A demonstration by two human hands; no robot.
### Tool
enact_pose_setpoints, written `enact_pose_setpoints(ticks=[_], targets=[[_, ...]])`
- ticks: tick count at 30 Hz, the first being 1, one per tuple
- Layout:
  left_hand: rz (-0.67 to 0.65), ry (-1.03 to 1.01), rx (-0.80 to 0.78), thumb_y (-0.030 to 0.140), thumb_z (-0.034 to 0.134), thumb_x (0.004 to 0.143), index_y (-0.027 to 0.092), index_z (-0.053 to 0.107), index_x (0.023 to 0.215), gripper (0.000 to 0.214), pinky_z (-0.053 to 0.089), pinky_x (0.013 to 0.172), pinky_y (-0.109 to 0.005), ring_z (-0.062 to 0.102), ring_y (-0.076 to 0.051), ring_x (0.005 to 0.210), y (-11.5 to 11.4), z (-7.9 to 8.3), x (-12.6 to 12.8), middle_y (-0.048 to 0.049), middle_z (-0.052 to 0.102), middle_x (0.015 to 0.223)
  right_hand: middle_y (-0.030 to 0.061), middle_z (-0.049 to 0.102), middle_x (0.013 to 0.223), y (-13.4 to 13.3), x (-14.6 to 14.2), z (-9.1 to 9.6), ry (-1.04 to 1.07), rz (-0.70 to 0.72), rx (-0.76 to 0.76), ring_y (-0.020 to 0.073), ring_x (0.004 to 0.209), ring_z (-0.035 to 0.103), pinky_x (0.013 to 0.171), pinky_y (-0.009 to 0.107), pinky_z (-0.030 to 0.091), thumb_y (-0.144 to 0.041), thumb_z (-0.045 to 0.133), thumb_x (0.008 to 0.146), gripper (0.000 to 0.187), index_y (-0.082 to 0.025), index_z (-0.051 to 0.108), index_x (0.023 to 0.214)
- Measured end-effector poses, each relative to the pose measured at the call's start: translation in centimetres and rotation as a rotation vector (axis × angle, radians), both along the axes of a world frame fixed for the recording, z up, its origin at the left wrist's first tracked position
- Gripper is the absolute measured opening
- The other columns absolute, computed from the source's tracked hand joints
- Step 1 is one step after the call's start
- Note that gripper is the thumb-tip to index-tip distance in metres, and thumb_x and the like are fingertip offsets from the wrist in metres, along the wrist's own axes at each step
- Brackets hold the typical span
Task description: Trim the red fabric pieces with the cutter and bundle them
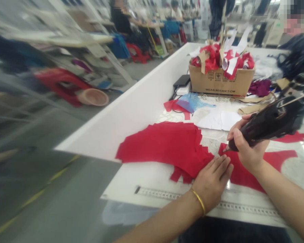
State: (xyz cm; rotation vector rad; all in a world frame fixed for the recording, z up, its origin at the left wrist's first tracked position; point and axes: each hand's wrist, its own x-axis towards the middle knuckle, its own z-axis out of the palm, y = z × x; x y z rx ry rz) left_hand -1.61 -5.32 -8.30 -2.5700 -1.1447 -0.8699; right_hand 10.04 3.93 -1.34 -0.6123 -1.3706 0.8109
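Observation:
My left hand lies flat, fingers together, on the near edge of a stack of red fabric pieces spread on the white table. A gold bangle sits on that wrist. My right hand is closed round a dark, glossy hand-held tool, its tip pointing down at another red fabric piece beside the stack. A thin cord runs from the tool toward the upper right.
A cardboard box stuffed with red and white scraps stands at the back. Next to it lie a black device, blue cloth, white paper pieces and purple fabric. A ruler strip runs along the near edge. Other people sit in the background.

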Motion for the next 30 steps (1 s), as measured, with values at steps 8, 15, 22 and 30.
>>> enact_pose_setpoints(ticks=[8,15,22,30], targets=[[0.034,-0.002,0.063,0.001,0.039,0.082,0.0,0.063,0.115,0.04,0.055,0.1,-0.043,0.057,-0.029,0.124,-0.1,0.6,0.0,-0.0219,0.065,0.12,-0.0039,0.059,0.067,0.7,0.7,0.5,0.089,0.007,0.054,0.0131,0.054,0.057,0.05,0.027,0.05,-0.021,0.06,0.089,0.024,-0.021,0.047,0.109],[0.053,-0.022,0.088,0.0,0.041,0.08,0.001,0.063,0.112,0.039,0.057,0.096,-0.041,0.062,-0.029,0.115,-0.1,0.7,0.1,-0.0202,0.067,0.117,-0.004,0.059,0.072,0.7,0.4,0.6,0.129,0.05,0.123,0.0123,0.058,0.058,0.054,0.028,0.052,-0.017,0.061,0.089,0.024,-0.022,0.048,0.109],[0.048,-0.02,0.073,0.0,0.04,0.08,0.0,0.063,0.112,0.04,0.056,0.097,-0.044,0.061,-0.032,0.119,-0.1,0.8,0.1,-0.0208,0.066,0.119,-0.0041,0.058,0.069,1.3,0.1,0.3,0.144,0.053,0.132,0.0125,0.055,0.057,0.046,0.026,0.048,-0.015,0.06,0.089,0.024,-0.022,0.048,0.109],[0.05,0.005,0.052,0.002,0.04,0.08,0.001,0.061,0.116,0.041,0.055,0.099,-0.045,0.06,-0.032,0.12,-0.1,0.5,0.2,-0.0209,0.065,0.121,-0.0051,0.057,0.067,2.1,-0.4,-0.2,0.131,0.024,0.124,0.0102,0.049,0.055,0.04,0.023,0.047,-0.014,0.06,0.088,0.021,-0.019,0.05,0.106]])
